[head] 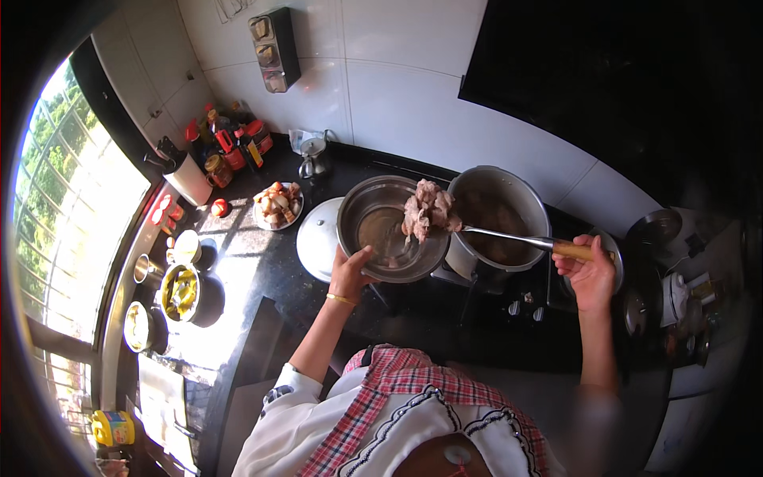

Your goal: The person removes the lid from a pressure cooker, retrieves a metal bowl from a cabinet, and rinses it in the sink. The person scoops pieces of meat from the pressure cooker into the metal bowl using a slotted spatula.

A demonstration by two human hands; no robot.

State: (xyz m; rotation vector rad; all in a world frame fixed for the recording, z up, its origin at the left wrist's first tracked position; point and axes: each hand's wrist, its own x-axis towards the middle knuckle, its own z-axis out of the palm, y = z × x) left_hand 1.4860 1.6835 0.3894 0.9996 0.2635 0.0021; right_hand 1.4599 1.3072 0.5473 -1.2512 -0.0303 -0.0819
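My left hand (351,271) grips the near left rim of a wide stainless steel bowl (372,223), which is tilted and has a little liquid in its bottom. In my right hand (587,271) is the wooden handle of a long metal ladle (524,237). Its head is hidden under a heap of pale, meaty chunks (430,208) held over the bowl's right side. Close behind the bowl on the right stands a deep metal pot (506,208) with dark liquid inside. The ladle's shaft crosses above that pot's mouth.
A round metal lid (319,238) lies left of the bowl, partly beneath it. Beyond it are a plate of chopped pieces (278,206), a tomato (220,207), a knife block (188,179) and several bottles (229,143). Stove knobs (526,309) sit in front of the pot.
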